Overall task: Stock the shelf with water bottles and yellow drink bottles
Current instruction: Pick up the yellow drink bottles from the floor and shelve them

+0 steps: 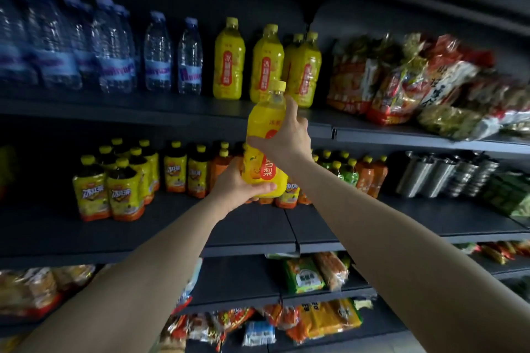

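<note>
Head view, frame centre: yellow drink bottle [265, 149] upright, raised before top shelf [172, 107]. Left hand [238, 185] cups its base; right hand [284, 135] grips its middle. Both arms outstretched.

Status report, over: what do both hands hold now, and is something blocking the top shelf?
Left hand grips base of yellow drink bottle. Right hand grips its middle. Bottle off top shelf. Open gap between shelved yellow bottles.

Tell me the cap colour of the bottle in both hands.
Yellow cap, head view.
</note>
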Motion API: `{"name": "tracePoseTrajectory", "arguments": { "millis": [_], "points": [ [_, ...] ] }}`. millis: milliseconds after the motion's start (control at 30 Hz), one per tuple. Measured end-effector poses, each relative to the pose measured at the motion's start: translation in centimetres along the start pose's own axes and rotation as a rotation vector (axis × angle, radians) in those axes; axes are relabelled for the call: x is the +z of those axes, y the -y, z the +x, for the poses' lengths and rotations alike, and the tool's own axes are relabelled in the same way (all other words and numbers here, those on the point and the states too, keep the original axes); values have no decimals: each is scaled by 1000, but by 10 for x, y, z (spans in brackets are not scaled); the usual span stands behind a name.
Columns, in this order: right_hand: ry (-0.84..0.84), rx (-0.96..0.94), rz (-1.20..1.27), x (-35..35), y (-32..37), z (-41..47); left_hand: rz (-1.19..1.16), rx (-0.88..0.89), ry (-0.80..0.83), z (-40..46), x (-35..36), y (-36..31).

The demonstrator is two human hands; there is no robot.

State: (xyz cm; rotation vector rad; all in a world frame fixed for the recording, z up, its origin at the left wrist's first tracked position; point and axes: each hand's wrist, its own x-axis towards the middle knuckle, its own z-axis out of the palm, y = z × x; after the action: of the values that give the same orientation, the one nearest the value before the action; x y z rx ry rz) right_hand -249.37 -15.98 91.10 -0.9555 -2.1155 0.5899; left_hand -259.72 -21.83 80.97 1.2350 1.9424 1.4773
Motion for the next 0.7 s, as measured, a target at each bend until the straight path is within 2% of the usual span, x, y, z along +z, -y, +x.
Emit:
{"name": "tracePoseTrajectory", "arguments": {
  "millis": [233, 333, 433, 500, 633, 700],
  "points": [
    [-89, -51, -8, -30, 28, 58, 126, 88, 115, 41, -42, -50],
    [-108, -86, 8, -43, 44, 92, 313, 166, 159, 65, -70, -81],
    [-125, -159, -10, -48, 56, 124, 481, 165, 138, 94, -106, -101],
    [-122, -186, -9, -47, 61, 144, 598, 155, 76, 115, -131, -100],
    [-106, -226, 5, -28, 63, 178, 883, 142, -178, 145, -175, -81],
    [-97, -238, 17, -10, 65, 192, 946, 120, -262, 153, -187, -67]
  ]
}}
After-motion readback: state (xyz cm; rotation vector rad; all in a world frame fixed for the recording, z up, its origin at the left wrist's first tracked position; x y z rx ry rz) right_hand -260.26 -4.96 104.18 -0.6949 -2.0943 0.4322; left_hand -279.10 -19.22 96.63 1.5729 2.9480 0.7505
